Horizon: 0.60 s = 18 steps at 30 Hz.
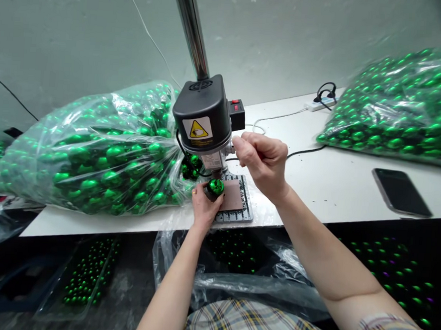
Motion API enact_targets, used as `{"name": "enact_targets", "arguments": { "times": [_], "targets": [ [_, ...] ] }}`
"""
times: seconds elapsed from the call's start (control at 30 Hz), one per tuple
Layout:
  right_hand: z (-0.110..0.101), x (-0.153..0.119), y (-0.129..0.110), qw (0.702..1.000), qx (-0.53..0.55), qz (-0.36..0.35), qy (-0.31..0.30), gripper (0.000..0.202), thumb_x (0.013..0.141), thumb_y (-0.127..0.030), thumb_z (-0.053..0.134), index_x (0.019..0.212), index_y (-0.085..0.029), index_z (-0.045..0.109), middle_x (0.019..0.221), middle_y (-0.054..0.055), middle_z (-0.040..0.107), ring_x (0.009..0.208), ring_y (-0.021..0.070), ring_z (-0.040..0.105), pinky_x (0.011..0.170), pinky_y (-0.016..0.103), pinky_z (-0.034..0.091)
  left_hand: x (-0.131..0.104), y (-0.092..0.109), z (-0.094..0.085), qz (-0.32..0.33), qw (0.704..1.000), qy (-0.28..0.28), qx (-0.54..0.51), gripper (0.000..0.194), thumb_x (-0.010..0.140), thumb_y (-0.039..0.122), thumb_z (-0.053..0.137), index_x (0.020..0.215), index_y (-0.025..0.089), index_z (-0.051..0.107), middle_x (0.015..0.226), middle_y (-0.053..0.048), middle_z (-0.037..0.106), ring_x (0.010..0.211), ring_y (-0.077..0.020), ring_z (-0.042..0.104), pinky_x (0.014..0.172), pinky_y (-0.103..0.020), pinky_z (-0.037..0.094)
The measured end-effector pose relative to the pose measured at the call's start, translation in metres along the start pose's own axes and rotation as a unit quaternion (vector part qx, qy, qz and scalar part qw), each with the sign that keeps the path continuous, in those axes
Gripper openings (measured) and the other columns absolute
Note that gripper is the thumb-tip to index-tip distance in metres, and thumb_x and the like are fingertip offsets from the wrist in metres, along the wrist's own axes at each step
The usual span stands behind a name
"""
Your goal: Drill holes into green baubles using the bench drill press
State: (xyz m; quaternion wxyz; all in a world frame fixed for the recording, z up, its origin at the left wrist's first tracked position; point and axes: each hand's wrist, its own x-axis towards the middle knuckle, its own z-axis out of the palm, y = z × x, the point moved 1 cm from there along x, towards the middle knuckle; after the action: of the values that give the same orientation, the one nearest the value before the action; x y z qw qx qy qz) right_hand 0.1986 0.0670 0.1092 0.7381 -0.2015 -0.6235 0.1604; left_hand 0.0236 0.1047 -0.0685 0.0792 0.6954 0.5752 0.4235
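Observation:
My left hand (pixel 204 207) is closed around a shiny green ball (pixel 216 186) that sits in a dark round holder. It keeps the ball directly below the spindle of a small black drill press (pixel 201 115), over the slotted metal base (pixel 248 215). A pinkish board (pixel 233 195) lies on that base, with dark specks scattered around it. My right hand (pixel 263 160) is curled into a fist at the side of the press, on its feed lever; most of the lever is hidden by the fingers.
A large clear bag of green balls (pixel 93 162) lies close on the left, another bag (pixel 399 111) at the back right. On the white table (pixel 297 189) are a phone (pixel 401 192) and a power strip (pixel 320 104). Below the edge stands a clear bin (pixel 65 312) of green balls.

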Motion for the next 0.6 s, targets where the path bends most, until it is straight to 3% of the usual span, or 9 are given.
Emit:
{"name": "enact_targets", "arguments": {
  "times": [0.13,0.23,0.33,0.43,0.53,0.6],
  "targets": [
    [-0.001,-0.001,0.000,1.000,0.001,0.002,-0.009,0.044,0.093,-0.018,0.058,0.054,-0.017,0.038,0.054,-0.005,0.031,0.052,0.0053,0.034,0.051,0.026,0.028,-0.012,0.002,-0.026,-0.001,0.998,0.040,0.038,0.035,0.069,0.027,0.075,0.098,0.020,0.055,0.094,-0.008,0.064,0.096,-0.0281,0.062,0.086,-0.043,0.051],
    [-0.001,-0.002,0.000,1.000,0.002,0.005,-0.011,0.042,0.093,-0.018,0.060,0.056,-0.017,0.039,0.057,-0.004,0.035,0.056,0.0058,0.036,0.054,0.026,0.030,-0.022,0.007,-0.040,-0.011,0.998,0.050,0.035,0.042,0.070,0.029,0.075,0.104,0.021,0.054,0.098,-0.008,0.065,0.095,-0.0278,0.064,0.084,-0.042,0.052],
    [0.001,-0.003,-0.001,1.000,0.004,0.012,0.002,0.041,0.093,-0.020,0.059,0.056,-0.017,0.041,0.058,-0.004,0.037,0.057,0.0062,0.036,0.055,0.026,0.031,-0.021,0.014,-0.039,0.031,0.998,0.045,0.031,0.058,0.069,0.031,0.078,0.119,0.021,0.049,0.111,-0.011,0.062,0.107,-0.0298,0.061,0.091,-0.046,0.051],
    [0.002,-0.003,-0.002,1.000,-0.001,0.022,0.002,0.042,0.094,-0.022,0.059,0.056,-0.017,0.041,0.056,-0.004,0.037,0.056,0.0066,0.037,0.054,0.026,0.031,-0.005,0.021,-0.030,0.094,0.995,-0.004,0.020,0.061,0.069,0.030,0.080,0.121,0.022,0.048,0.119,-0.012,0.059,0.117,-0.0303,0.056,0.101,-0.049,0.046],
    [-0.001,-0.003,-0.001,1.000,-0.004,0.014,0.016,0.034,0.093,-0.026,0.060,0.063,-0.018,0.048,0.063,-0.003,0.046,0.062,0.0083,0.045,0.059,0.026,0.039,0.009,0.022,-0.025,0.068,0.996,-0.033,0.038,0.053,0.067,0.026,0.081,0.111,0.021,0.051,0.111,-0.010,0.059,0.111,-0.0300,0.056,0.097,-0.049,0.047],
    [-0.004,-0.006,0.005,0.999,0.025,0.019,0.042,0.018,0.095,-0.034,0.056,0.082,-0.022,0.058,0.088,0.001,0.059,0.080,0.0112,0.057,0.075,0.030,0.049,0.010,0.019,-0.028,0.031,0.998,-0.022,0.054,0.040,0.069,0.020,0.075,0.102,0.020,0.052,0.102,-0.008,0.060,0.103,-0.0291,0.057,0.091,-0.047,0.048]
  ]
}}
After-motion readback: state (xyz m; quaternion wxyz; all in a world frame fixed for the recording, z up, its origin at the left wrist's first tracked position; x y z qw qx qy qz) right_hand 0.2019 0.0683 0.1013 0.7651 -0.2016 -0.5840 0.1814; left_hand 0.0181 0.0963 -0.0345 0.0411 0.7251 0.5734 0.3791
